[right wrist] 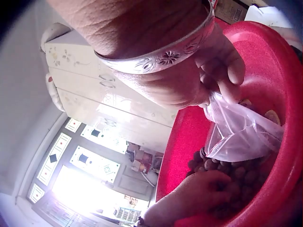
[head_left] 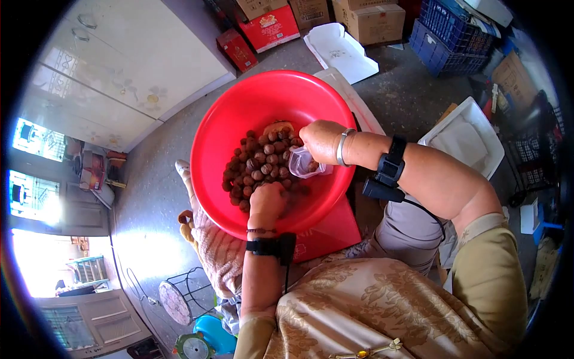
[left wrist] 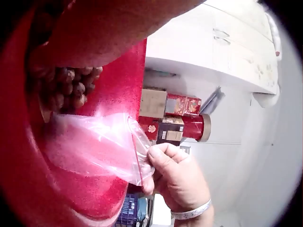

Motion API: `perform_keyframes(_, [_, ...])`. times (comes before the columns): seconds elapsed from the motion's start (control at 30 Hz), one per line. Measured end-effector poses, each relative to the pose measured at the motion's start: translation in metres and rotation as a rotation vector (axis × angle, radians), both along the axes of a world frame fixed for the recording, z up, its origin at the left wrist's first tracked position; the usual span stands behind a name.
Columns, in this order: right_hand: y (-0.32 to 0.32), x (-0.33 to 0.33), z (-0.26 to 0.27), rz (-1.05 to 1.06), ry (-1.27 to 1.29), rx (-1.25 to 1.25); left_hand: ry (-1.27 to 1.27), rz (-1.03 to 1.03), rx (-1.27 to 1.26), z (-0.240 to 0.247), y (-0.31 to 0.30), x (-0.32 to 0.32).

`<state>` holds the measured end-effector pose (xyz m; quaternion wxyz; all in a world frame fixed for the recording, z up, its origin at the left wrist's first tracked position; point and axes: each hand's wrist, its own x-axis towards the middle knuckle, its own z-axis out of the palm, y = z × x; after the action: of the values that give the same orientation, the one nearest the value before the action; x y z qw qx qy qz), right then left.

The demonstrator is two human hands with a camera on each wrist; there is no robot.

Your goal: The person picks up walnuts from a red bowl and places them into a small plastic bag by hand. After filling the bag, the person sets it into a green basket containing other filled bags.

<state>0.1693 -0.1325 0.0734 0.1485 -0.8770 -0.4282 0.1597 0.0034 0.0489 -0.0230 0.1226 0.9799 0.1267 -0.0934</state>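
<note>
Brown, round walnuts (head_left: 263, 161) lie heaped in a large red basin (head_left: 293, 90). My left hand (head_left: 267, 202) reaches into the near side of the heap; in the right wrist view its fingers (right wrist: 220, 196) curl down round some nuts, their tips hidden. Above the right side of the basin, my right hand (head_left: 323, 140) pinches the rim of a clear plastic bag (head_left: 305, 163). The bag (left wrist: 94, 146) hangs inside the basin with its mouth spread, seen in the left wrist view beside the thumb and fingers of my right hand (left wrist: 177, 177). Whether it holds nuts I cannot tell.
A red box (head_left: 332, 230) stands under the basin's near edge. White trays (head_left: 341, 51) lie beyond and to the right, near cardboard boxes (head_left: 376, 24) and blue crates (head_left: 445, 39). A round stool (head_left: 176, 302) is at the lower left, cabinets (head_left: 119, 72) at the upper left.
</note>
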Motion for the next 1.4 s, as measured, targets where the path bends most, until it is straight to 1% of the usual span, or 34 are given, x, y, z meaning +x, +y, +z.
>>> perform_keyframes(0.07, [0.000,0.000,0.001,-0.028,0.018,-0.013,0.002,0.124,-0.093,0.008,-0.002,0.003])
perform_keyframes(0.1, [-0.001,0.000,0.001,-0.016,0.009,-0.011,0.001,0.123,-0.094,0.006,0.001,0.002])
perform_keyframes(0.17, [-0.001,0.000,0.001,-0.005,-0.004,-0.009,-0.177,0.167,-0.378,0.000,0.010,0.002])
perform_keyframes(0.2, [0.000,0.001,0.000,0.000,-0.005,-0.013,-0.178,0.165,-0.378,0.005,0.009,0.004])
perform_keyframes(0.27, [-0.001,0.002,-0.003,0.003,-0.006,-0.018,-0.214,0.396,-0.927,0.015,0.007,0.007])
perform_keyframes(0.3, [-0.003,0.003,-0.005,0.022,-0.025,0.003,-0.235,0.471,-1.117,0.028,-0.002,0.008])
perform_keyframes(0.37, [-0.004,0.002,-0.004,0.042,-0.045,0.025,-0.270,0.474,-1.088,0.044,-0.005,0.006])
perform_keyframes(0.43, [-0.005,-0.001,0.001,0.015,-0.010,0.047,-0.305,0.476,-1.060,0.050,-0.007,0.007])
perform_keyframes(0.5, [-0.004,0.000,0.001,0.017,-0.013,0.033,-0.335,0.462,-1.182,0.054,-0.009,0.008])
perform_keyframes(0.63, [-0.005,-0.003,0.007,0.021,-0.002,0.039,-0.388,0.419,-1.194,0.070,-0.022,0.012])
perform_keyframes(0.7, [-0.004,-0.003,0.006,0.013,0.002,0.035,-0.408,0.367,-1.073,0.078,-0.027,0.014])
perform_keyframes(0.73, [-0.004,-0.004,0.007,0.005,0.006,0.030,-0.408,0.367,-1.073,0.075,-0.027,0.017])
perform_keyframes(0.8, [-0.006,-0.004,0.010,0.019,0.003,0.043,-0.391,0.289,-0.858,0.070,-0.026,0.022])
perform_keyframes(0.83, [-0.007,-0.005,0.012,0.032,0.002,0.057,-0.390,0.290,-0.859,0.070,-0.028,0.024])
perform_keyframes(0.9, [-0.006,-0.005,0.009,0.028,-0.003,0.046,-0.394,0.272,-0.699,0.071,-0.032,0.028])
perform_keyframes(0.93, [-0.005,-0.004,0.007,0.022,-0.008,0.037,-0.393,0.273,-0.699,0.069,-0.032,0.029])
perform_keyframes(1.0, [-0.005,-0.004,0.004,0.006,-0.003,0.049,-0.408,0.208,-0.641,0.065,-0.032,0.031])
perform_keyframes(1.1, [-0.006,-0.003,0.000,-0.006,0.007,0.081,-0.425,0.242,-0.671,0.070,-0.036,0.031])
perform_keyframes(1.23, [-0.006,-0.002,-0.002,0.018,-0.007,0.083,-0.514,0.278,-0.730,0.055,-0.028,0.031])
perform_keyframes(1.3, [-0.004,0.001,-0.006,0.016,-0.020,0.053,-0.457,0.321,-0.627,0.050,-0.025,0.031])
perform_keyframes(1.33, [-0.004,0.001,-0.006,0.014,-0.035,0.023,-0.456,0.321,-0.627,0.042,-0.021,0.031])
perform_keyframes(1.4, [-0.005,0.000,-0.003,-0.001,-0.018,0.020,-0.341,0.164,-0.424,0.018,-0.011,0.030])
